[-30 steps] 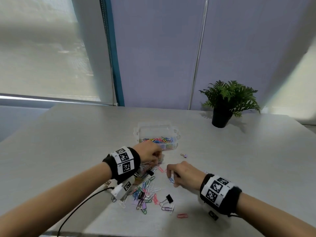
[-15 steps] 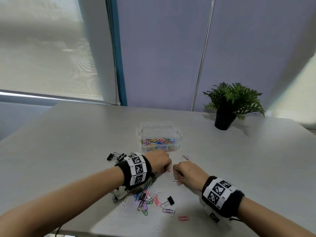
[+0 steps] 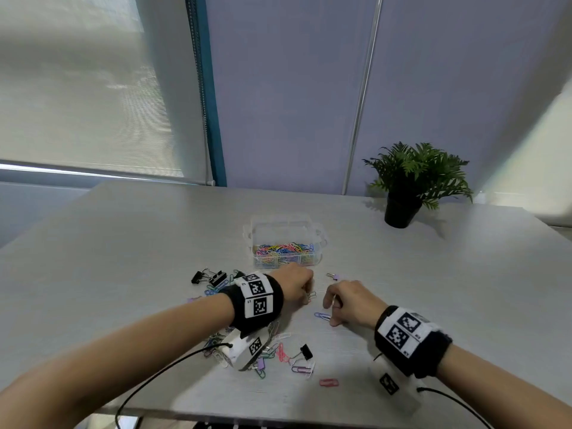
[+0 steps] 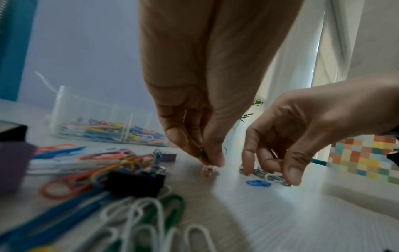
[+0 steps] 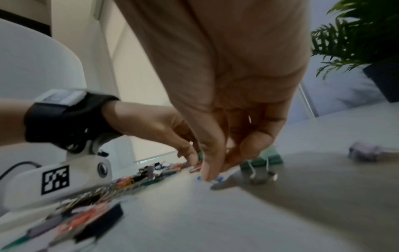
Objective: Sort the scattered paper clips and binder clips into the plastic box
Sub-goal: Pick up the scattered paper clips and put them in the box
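A clear plastic box (image 3: 286, 239) holding several coloured paper clips stands mid-table, also visible in the left wrist view (image 4: 90, 119). Just in front of it, my left hand (image 3: 306, 295) pinches a green paper clip (image 4: 201, 152), its fingertips down on a pink clip (image 4: 208, 171). My right hand (image 3: 332, 318) is a hand's width to the right, fingers curled down onto silvery-white paper clips (image 4: 272, 177). A blue clip (image 4: 258, 183) lies at its fingertips (image 5: 210, 175). The loose pile of clips (image 3: 272, 348) lies under my left wrist.
Black binder clips (image 3: 210, 277) lie left of my left wrist and another black one (image 3: 305, 351) by the pile. A purple binder clip (image 3: 334, 276) sits beyond my right hand, and a green one (image 5: 262, 163) right by its fingers. A potted plant (image 3: 411, 184) stands far right.
My left hand has moved right and a little nearer, close to the right hand, uncovering the black binder clips at the left. The right hand stayed almost in place.
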Demonstrator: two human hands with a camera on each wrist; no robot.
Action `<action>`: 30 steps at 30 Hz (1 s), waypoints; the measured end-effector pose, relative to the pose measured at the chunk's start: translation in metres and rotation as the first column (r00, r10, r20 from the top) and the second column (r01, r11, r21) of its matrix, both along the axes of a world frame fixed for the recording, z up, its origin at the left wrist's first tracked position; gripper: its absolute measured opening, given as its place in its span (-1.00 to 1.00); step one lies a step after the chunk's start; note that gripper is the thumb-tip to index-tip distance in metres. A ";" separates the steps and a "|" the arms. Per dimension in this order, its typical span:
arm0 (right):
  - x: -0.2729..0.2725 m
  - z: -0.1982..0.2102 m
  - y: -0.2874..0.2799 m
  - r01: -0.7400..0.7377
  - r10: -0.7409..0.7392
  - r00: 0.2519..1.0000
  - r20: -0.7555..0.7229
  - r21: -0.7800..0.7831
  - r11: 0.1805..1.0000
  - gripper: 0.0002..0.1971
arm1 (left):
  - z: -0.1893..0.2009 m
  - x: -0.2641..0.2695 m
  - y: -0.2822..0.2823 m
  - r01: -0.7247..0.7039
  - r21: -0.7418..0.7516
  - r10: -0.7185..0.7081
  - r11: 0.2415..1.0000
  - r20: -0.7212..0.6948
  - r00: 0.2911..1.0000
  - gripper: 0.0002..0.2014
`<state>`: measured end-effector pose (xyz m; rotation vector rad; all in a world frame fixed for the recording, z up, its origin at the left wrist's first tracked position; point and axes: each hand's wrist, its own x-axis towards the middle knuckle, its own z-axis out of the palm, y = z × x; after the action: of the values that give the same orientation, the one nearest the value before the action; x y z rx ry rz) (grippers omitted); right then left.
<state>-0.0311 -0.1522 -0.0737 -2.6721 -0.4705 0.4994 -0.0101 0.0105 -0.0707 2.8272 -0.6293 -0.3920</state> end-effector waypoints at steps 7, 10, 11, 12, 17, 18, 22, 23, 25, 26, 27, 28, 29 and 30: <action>-0.002 -0.009 0.015 -0.050 0.056 0.994 0.093 -0.068 0.996 -0.73 | -0.007 -0.001 -0.012 -0.013 0.059 0.011 0.998 0.042 0.999 -0.79; -0.005 -0.005 0.010 -0.114 0.124 0.986 0.113 -0.096 0.989 -0.72 | -0.006 0.002 -0.010 -0.029 0.039 0.029 0.999 0.012 1.000 -0.78; -0.007 -0.003 0.007 -0.132 0.144 0.983 0.118 -0.103 0.986 -0.71 | -0.005 0.002 -0.010 -0.025 0.030 0.025 0.999 0.007 1.000 -0.78; -0.012 0.000 0.005 -0.151 0.163 0.979 0.119 -0.102 0.983 -0.69 | -0.005 0.002 -0.010 -0.020 0.028 0.020 0.999 0.006 1.000 -0.78; -0.045 0.016 -0.005 -0.247 0.248 0.969 -0.005 0.021 0.969 -0.83 | -0.005 -0.002 -0.009 -0.007 0.061 0.005 0.998 0.021 1.000 -0.76; -0.052 0.017 -0.006 -0.263 0.265 0.963 -0.045 0.045 0.964 -0.82 | -0.004 -0.002 -0.008 0.003 0.069 -0.004 0.998 0.013 1.000 -0.76; -0.073 0.014 -0.006 -0.310 0.316 0.942 -0.114 0.070 0.948 -0.81 | 0.006 -0.002 -0.005 0.045 0.056 -0.042 0.997 -0.039 0.998 -0.77; -0.076 0.012 -0.005 -0.311 0.316 0.943 -0.100 0.063 0.948 -0.82 | 0.009 -0.001 -0.004 0.043 0.044 -0.041 0.998 -0.043 0.998 -0.79; -0.081 0.007 -0.004 -0.302 0.305 0.951 -0.057 0.050 0.952 -0.85 | 0.013 -0.001 -0.002 0.008 0.002 -0.007 1.000 -0.058 0.998 -0.80; -0.082 0.006 -0.003 -0.299 0.301 0.953 -0.034 0.038 0.953 -0.86 | 0.015 -0.001 -0.001 -0.016 -0.028 0.014 0.999 -0.072 0.997 -0.80; -0.082 0.005 -0.002 -0.300 0.300 0.954 -0.020 0.023 0.954 -0.88 | 0.018 0.000 0.002 -0.032 -0.054 0.027 0.998 -0.080 0.996 -0.80; -0.081 0.004 -0.001 -0.302 0.302 0.953 -0.016 0.007 0.953 -0.91 | 0.022 0.001 0.005 -0.043 -0.078 0.037 0.996 -0.083 0.996 -0.82; -0.079 0.004 -0.001 -0.306 0.306 0.952 -0.019 -0.002 0.952 -0.91 | 0.026 0.001 0.008 -0.050 -0.097 0.042 0.994 -0.078 0.996 -0.83; -0.077 0.003 -0.002 -0.311 0.310 0.950 -0.028 -0.009 0.950 -0.88 | 0.030 0.002 0.013 -0.055 -0.113 0.047 0.992 -0.071 0.996 -0.83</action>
<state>-0.1078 -0.1539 -0.0703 -2.6106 -0.8912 0.6272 -0.0081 0.0231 -0.0406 2.7021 -0.5467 -0.4272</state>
